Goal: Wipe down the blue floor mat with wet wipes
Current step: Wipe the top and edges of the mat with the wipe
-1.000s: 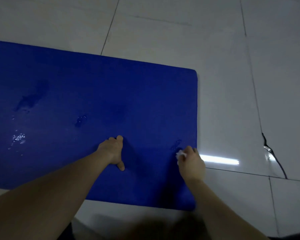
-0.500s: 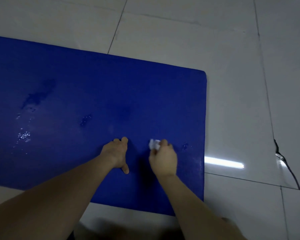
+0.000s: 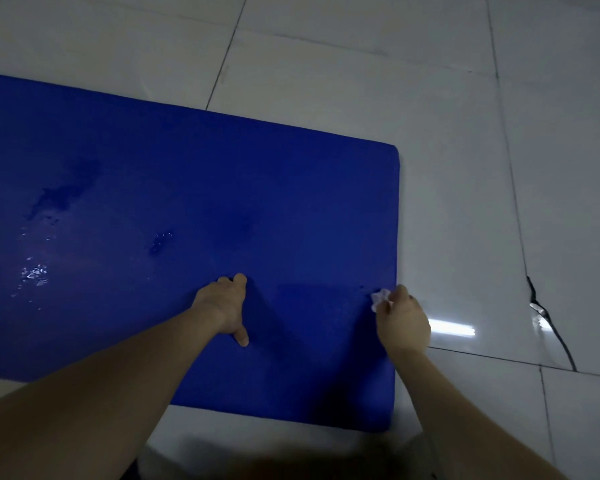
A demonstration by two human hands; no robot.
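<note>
The blue floor mat [image 3: 187, 188] lies flat on pale floor tiles, running off the left edge of the view. My left hand [image 3: 224, 306] presses down on the mat near its front middle, fingers curled under and thumb stretched toward me. My right hand [image 3: 400, 320] grips a small crumpled white wet wipe [image 3: 379, 297] at the mat's right edge, the wipe touching the mat there. Wet patches and droplets [image 3: 35, 271] glisten on the mat's left part, with a smaller wet spot [image 3: 160, 240] nearer the middle.
Glossy white floor tiles [image 3: 465, 168] surround the mat. A dark crack or cable [image 3: 548, 320] runs along the tile to the right. A bright strip of light reflection [image 3: 451, 329] lies just right of my right hand.
My right hand swept the wipe left toward my left hand, then back right to the mat's edge. My left hand stayed pressed in place.
</note>
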